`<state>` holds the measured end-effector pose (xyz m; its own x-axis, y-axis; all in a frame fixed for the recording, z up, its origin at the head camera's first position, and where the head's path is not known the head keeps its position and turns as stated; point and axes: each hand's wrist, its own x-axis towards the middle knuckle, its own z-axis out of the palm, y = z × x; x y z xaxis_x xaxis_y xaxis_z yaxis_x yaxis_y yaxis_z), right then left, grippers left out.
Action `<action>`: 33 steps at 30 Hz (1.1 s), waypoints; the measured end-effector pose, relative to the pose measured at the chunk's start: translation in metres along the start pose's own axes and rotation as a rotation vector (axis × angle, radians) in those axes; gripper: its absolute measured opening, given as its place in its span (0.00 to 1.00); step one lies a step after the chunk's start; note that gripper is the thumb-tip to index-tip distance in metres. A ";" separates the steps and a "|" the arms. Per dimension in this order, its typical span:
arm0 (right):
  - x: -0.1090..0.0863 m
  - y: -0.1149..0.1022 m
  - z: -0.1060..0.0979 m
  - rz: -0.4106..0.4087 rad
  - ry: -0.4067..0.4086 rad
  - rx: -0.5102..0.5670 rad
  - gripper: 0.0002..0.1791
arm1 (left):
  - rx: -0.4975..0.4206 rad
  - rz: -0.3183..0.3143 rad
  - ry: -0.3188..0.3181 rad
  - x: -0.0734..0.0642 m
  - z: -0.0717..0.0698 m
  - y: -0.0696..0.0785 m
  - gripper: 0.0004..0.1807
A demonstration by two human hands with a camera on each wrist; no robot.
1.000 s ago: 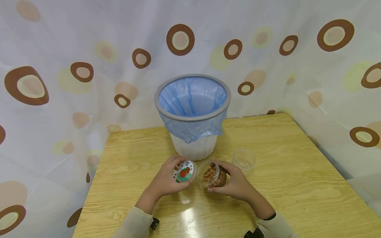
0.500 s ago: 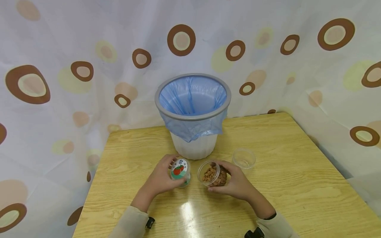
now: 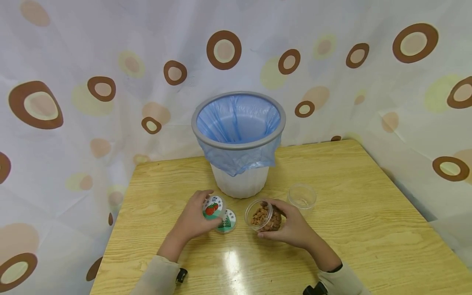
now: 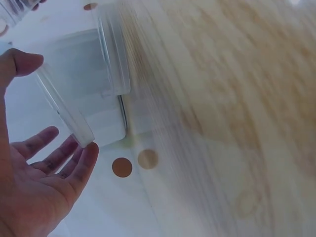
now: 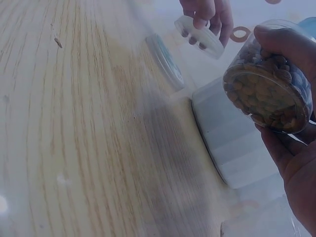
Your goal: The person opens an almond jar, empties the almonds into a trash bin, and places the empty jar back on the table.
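My left hand pinches a round lid with a red tomato print by its edges, thumb on one side and fingers on the other. A second lid with a green print lies flat on the table, partly overlapped by the held one in the head view. My right hand grips a clear plastic jar of almonds, its uncapped mouth tilted toward the left hand. The nuts show through the jar's base in the right wrist view. In the left wrist view the held lid appears edge-on.
A white waste bin with a grey rim and blue liner bag stands behind the hands. Right of it, a clear round tub sits on the wooden table. A patterned curtain hangs around the table's back and sides.
My left hand has carried the tomato lid leftward, away from the jar's mouth, uncovering more of the green-print lid. The right hand and jar have stayed almost still.
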<state>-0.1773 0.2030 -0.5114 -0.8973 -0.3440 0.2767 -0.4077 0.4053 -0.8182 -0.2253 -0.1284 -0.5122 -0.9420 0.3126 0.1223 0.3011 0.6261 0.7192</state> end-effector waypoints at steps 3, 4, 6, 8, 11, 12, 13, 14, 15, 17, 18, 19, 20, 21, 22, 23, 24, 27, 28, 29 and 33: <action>0.000 0.000 0.000 0.000 -0.002 0.006 0.48 | 0.007 -0.024 0.006 -0.001 -0.002 -0.003 0.47; -0.001 0.001 0.000 0.000 -0.003 0.008 0.48 | 0.009 -0.033 0.009 -0.001 -0.002 -0.004 0.47; -0.001 0.001 0.000 -0.001 -0.007 0.014 0.47 | 0.020 -0.053 0.015 -0.002 -0.004 -0.005 0.47; -0.001 0.001 0.000 -0.003 -0.009 0.021 0.47 | 0.040 -0.073 0.025 -0.003 -0.005 -0.005 0.47; -0.001 0.001 0.000 -0.005 -0.007 0.026 0.47 | 0.085 -0.092 0.047 -0.003 -0.007 -0.006 0.46; -0.001 0.001 0.000 -0.008 -0.006 0.024 0.47 | 0.101 -0.098 0.055 -0.003 -0.007 -0.006 0.45; -0.001 0.001 0.000 -0.011 -0.005 0.023 0.47 | 0.111 -0.101 0.062 -0.003 -0.007 -0.007 0.45; -0.001 0.001 -0.001 -0.014 -0.003 0.023 0.47 | 0.118 -0.106 0.067 -0.003 -0.008 -0.007 0.45; -0.001 0.002 -0.001 -0.016 -0.002 0.022 0.47 | 0.122 -0.108 0.071 -0.003 -0.008 -0.008 0.45; -0.001 0.002 -0.001 -0.020 0.001 0.019 0.47 | 0.132 -0.114 0.076 -0.003 -0.009 -0.010 0.45; -0.001 0.003 -0.001 -0.021 0.002 0.018 0.47 | 0.136 -0.113 0.079 -0.003 -0.009 -0.011 0.45; -0.001 0.003 -0.001 -0.020 0.002 0.022 0.47 | 0.139 -0.113 0.080 -0.003 -0.010 -0.013 0.44; -0.001 0.002 -0.001 -0.017 0.002 0.024 0.47 | 0.143 -0.113 0.081 -0.003 -0.010 -0.013 0.44; -0.001 0.002 -0.001 -0.016 0.001 0.026 0.47 | 0.145 -0.114 0.080 -0.003 -0.011 -0.014 0.44; -0.001 0.002 -0.001 -0.013 0.000 0.029 0.47 | 0.150 -0.116 0.080 -0.003 -0.011 -0.015 0.44; -0.002 0.001 -0.001 -0.011 -0.001 0.035 0.47 | 0.154 -0.119 0.080 -0.003 -0.012 -0.016 0.44; -0.002 0.001 -0.001 -0.008 -0.003 0.038 0.47 | 0.161 -0.121 0.079 -0.004 -0.012 -0.016 0.44; -0.002 0.001 -0.001 -0.001 -0.002 0.041 0.47 | 0.176 -0.129 0.072 -0.004 -0.012 -0.017 0.43; -0.003 0.001 -0.001 0.001 -0.002 0.041 0.47 | 0.184 -0.132 0.071 -0.005 -0.012 -0.017 0.43; -0.003 0.002 -0.001 0.001 -0.001 0.040 0.47 | 0.191 -0.135 0.069 -0.005 -0.012 -0.018 0.43; -0.003 0.002 -0.001 0.000 0.005 0.038 0.47 | 0.222 -0.145 0.050 -0.006 -0.012 -0.017 0.42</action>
<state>-0.1755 0.2051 -0.5132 -0.8981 -0.3400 0.2791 -0.4011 0.3725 -0.8369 -0.2261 -0.1495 -0.5170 -0.9822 0.1759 0.0665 0.1824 0.8051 0.5644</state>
